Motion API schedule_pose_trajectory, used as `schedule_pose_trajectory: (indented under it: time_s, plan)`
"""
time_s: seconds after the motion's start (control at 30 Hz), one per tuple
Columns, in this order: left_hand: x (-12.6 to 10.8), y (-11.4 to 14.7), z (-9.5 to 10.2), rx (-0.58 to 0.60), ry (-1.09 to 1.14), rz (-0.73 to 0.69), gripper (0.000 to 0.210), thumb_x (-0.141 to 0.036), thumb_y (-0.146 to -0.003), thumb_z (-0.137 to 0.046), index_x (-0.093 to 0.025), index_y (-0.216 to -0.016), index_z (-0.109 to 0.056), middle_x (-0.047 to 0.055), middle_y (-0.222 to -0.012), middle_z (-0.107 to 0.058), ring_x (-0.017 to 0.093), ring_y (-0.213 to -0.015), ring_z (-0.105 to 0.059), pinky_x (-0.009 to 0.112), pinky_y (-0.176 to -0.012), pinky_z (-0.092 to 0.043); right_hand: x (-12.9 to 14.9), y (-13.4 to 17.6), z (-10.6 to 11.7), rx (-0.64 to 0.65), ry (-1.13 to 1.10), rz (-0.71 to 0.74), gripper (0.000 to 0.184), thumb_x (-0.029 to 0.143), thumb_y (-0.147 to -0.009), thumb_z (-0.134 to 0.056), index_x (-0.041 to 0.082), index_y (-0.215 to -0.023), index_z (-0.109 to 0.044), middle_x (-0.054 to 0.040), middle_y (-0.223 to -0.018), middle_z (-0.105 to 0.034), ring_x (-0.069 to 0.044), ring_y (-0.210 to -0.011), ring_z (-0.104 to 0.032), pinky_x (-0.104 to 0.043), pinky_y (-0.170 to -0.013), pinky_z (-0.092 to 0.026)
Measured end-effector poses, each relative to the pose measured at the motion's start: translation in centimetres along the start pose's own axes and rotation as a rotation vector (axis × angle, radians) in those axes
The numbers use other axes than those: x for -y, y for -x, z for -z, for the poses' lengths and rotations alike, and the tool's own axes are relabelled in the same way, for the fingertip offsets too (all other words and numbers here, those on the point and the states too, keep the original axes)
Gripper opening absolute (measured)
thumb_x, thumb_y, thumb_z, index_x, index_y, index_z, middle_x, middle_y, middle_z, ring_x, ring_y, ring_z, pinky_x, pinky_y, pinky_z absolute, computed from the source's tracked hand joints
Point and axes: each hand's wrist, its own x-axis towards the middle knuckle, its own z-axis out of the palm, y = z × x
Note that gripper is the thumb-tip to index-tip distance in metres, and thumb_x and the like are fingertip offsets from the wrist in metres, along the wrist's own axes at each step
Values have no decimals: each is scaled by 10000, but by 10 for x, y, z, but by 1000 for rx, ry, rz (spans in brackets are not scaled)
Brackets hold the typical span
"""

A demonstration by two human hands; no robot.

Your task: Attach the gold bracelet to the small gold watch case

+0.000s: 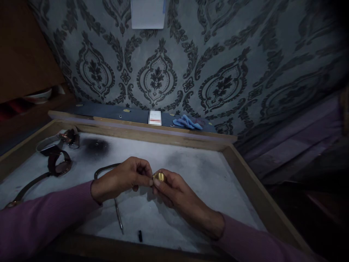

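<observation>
My left hand (122,178) and my right hand (174,193) meet over the middle of a wooden-framed work tray (240,171) with a pale grey floor. Between the fingertips of both hands sits a small gold-coloured watch case (159,177). A dark strap (105,170) curves out from behind my left hand; whether it is joined to the case is hidden. Metal tweezers (119,215) lie on the tray below my left wrist, and a small black piece (140,235) lies near the front edge.
Several watches with brown and dark straps (58,160) lie at the tray's left. Behind the tray a dark shelf holds a blue cloth (188,122) and a small white box (155,117). Patterned grey wallpaper rises behind. A dark smudge (95,145) marks the tray floor.
</observation>
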Motion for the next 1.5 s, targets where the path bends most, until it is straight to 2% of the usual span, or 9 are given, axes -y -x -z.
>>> schedule_pose_trajectory:
  time_s: [0.33, 0.6, 0.83, 0.93, 1.03, 1.13, 1.27, 1.37, 1.5]
  plan:
    - [-6, 2, 0, 8, 71, 65, 280, -304, -542, -783, -155, -645, -570, -48, -548, -550, 80, -501, -443, 179, -420, -316, -1, -1, 2, 9, -66, -35, 381, 499, -834, -647, 171, -714, -493, 91, -529, -360, -42, -427, -214, -197, -401, -141]
    - [-5, 3, 0, 28, 92, 34, 212, -243, -567, -742, -153, -664, -576, -38, -575, -574, 80, -509, -452, 175, -424, -329, 2, -1, 1, 15, -83, -28, 372, 469, -823, -665, 179, -680, -480, 107, -481, -325, -38, -401, -195, -190, -386, -134]
    - [-3, 1, 5, 81, 45, -13, 250, -303, -615, -751, -156, -704, -570, -33, -601, -563, 85, -530, -451, 181, -448, -340, 3, 0, 1, 9, -74, -36, 370, 469, -833, -653, 182, -681, -476, 106, -479, -326, -41, -402, -193, -193, -390, -128]
    - [-7, 6, 13, 109, -107, -57, 221, -325, -698, -704, -160, -757, -570, -38, -609, -533, 98, -546, -449, 199, -477, -357, 3, 0, 1, 9, -64, -38, 358, 466, -848, -637, 181, -693, -486, 103, -488, -329, -45, -408, -203, -195, -394, -139]
    - [-12, 20, 26, 58, -471, -211, 94, -238, -805, -601, -161, -755, -579, -19, -669, -554, 115, -626, -488, 223, -581, -384, 3, 1, 2, 24, -43, -40, 359, 468, -865, -613, 176, -692, -498, 103, -488, -314, -46, -409, -191, -199, -391, -125]
    - [-13, 42, 39, 160, -795, -285, 66, -175, -859, -575, -184, -863, -640, 1, -806, -634, 140, -720, -544, 242, -662, -388, 4, 1, 2, 33, -33, -37, 353, 440, -883, -602, 171, -680, -494, 98, -504, -318, -43, -416, -195, -197, -393, -122]
    - [-3, 67, 51, 241, -851, -330, 127, -159, -849, -631, -213, -962, -644, 33, -1015, -629, 209, -980, -550, 270, -830, -390, 8, 3, -1, 51, -50, -45, 322, 401, -890, -603, 168, -693, -502, 83, -552, -363, -43, -433, -220, -196, -396, -148]
    - [9, 74, 53, 262, -906, -344, 134, -143, -863, -619, -226, -968, -625, 28, -1023, -604, 208, -977, -531, 268, -810, -383, 9, 4, -3, 49, -54, -39, 313, 385, -896, -596, 169, -688, -504, 88, -543, -349, -43, -428, -211, -193, -391, -142]
    - [16, 75, 46, 300, -1019, -368, 110, -104, -899, -532, -199, -863, -573, 27, -941, -572, 194, -912, -505, 269, -772, -372, 7, 2, -2, 67, -58, -34, 305, 374, -894, -599, 170, -688, -504, 93, -522, -347, -39, -414, -197, -189, -384, -132]
